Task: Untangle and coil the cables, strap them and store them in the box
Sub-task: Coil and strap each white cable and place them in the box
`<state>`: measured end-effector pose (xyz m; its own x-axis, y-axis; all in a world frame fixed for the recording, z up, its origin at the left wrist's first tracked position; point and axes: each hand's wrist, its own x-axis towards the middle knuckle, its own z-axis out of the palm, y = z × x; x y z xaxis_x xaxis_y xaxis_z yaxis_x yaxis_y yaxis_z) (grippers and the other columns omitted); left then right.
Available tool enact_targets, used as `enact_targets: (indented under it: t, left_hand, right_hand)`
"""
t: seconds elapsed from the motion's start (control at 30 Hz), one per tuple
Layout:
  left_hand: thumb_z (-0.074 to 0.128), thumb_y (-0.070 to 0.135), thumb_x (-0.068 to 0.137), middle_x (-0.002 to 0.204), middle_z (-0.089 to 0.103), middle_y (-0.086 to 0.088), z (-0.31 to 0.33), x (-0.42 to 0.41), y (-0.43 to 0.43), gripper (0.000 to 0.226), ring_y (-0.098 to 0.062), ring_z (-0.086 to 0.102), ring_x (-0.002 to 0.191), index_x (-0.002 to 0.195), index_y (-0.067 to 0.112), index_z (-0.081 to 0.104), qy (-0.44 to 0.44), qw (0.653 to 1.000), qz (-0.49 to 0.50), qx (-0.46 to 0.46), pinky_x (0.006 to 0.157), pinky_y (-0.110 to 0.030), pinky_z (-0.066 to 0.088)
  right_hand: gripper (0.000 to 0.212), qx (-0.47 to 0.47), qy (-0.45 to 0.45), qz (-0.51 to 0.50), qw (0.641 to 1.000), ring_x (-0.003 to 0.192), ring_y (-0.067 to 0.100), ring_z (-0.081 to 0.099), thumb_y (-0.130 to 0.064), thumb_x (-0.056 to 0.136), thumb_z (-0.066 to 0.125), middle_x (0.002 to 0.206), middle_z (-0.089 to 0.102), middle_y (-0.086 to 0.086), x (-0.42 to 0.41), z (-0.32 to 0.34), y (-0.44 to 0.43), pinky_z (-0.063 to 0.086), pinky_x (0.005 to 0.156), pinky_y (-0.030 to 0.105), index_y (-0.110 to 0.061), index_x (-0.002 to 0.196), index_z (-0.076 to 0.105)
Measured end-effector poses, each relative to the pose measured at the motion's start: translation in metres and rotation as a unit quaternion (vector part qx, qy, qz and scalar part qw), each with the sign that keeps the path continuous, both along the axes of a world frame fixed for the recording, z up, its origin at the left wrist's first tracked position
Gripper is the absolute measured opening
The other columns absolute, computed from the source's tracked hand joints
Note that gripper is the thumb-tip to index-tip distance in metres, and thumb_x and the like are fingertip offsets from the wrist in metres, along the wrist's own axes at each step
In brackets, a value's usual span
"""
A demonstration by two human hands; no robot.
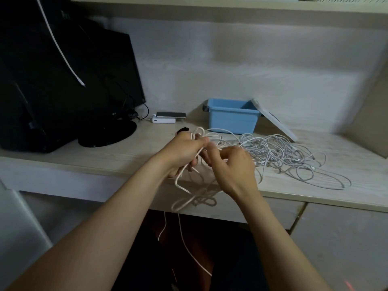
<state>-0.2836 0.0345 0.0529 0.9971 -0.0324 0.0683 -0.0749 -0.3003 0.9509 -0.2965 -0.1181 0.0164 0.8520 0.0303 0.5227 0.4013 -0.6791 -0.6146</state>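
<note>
Blurrily, left grip (pixel 184 151), right grip (pixel 237 164) pinch cable (pixel 182 172).

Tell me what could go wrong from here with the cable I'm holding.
1. The cable that the left hand and right hand hold has loops hanging past the edge of the desk; pulling could tighten them into knots.
2. Strands seem to run on into the grey pile; a tug may drag it off the desk.
</note>
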Motion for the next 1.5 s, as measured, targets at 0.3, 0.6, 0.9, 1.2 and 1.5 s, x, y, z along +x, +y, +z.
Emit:
enact_targets:
  t: [0.3,0.6,0.9,1.2,1.5]
  left_hand:
    - [0.050,0.030,0.110,0.080,0.079,-0.011,0.003,-0.004,-0.002,0.033,-0.029,0.078,0.068,0.107,0.001,0.063,-0.002,0.996,-0.044,0.071,0.055,-0.033,0.044]
    - [0.058,0.026,0.100,0.092,0.071,-0.014,-0.031,0.024,0.032,0.022,-0.026,0.063,0.072,0.097,0.007,0.068,0.020,0.972,0.169,0.159,0.046,-0.024,0.043]
    - [0.053,0.031,0.106,0.091,0.075,-0.009,-0.038,0.024,0.041,0.026,-0.020,0.070,0.071,0.094,0.014,0.068,0.003,0.969,0.227,0.092,0.057,-0.028,0.055]
    - [0.057,0.028,0.106,0.080,0.078,-0.004,-0.015,0.012,0.020,0.027,-0.002,0.049,0.048,0.086,0.017,0.071,-0.116,0.989,0.092,0.020,0.055,-0.029,0.038]
    - [0.046,0.034,0.112,0.083,0.075,-0.015,0.002,0.003,0.012,0.031,-0.009,0.032,0.046,0.102,0.010,0.062,-0.045,0.991,-0.004,-0.123,0.043,-0.023,0.026]
  right_hand:
    - [0.049,0.135,0.141,0.072,0.978,0.053,0.015,0.041,-0.050,0.085,0.064,0.055,0.051,0.011,-0.004,0.016,-0.007,0.037,0.058,0.032,-0.005,0.073,0.079]
    - [0.035,0.537,0.039,0.261,0.801,0.105,0.036,0.075,-0.009,0.107,0.036,0.098,0.077,0.017,-0.016,0.034,-0.002,0.060,0.096,0.046,-0.018,0.083,0.058]
    - [0.036,0.557,0.153,0.242,0.780,0.047,0.017,0.028,-0.027,0.106,0.038,0.058,0.042,0.004,-0.015,0.050,-0.007,0.021,0.043,0.025,-0.018,0.074,0.053]
    - [0.032,0.040,0.372,0.139,0.917,0.076,0.035,0.079,-0.024,0.094,0.070,0.071,0.076,0.014,-0.025,0.033,-0.011,0.066,0.078,0.045,0.005,0.080,0.075]
    - [0.025,0.083,0.106,0.157,0.978,0.065,0.017,0.068,-0.024,0.107,0.056,0.064,0.065,-0.003,0.004,-0.005,-0.010,0.043,0.065,0.031,-0.014,0.090,0.070]
